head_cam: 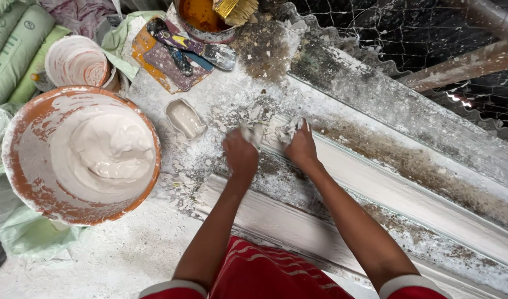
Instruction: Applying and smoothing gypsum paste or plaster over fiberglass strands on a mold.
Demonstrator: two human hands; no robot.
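Plaster-crusted workbench point(375, 111), wire mesh point(387, 27) behind

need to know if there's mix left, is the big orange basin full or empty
Partly full. The orange basin holds a thick mound of white paste in its middle, while its smeared inner walls show bare above the paste.

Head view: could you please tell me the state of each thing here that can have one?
Large orange basin: partly filled with white plaster.
Small tub: holds white mix.
Tin: open, brush resting in it.
Long mould: plaster-coated.
Left hand: pressing a plaster wad.
Right hand: pressing beside it.
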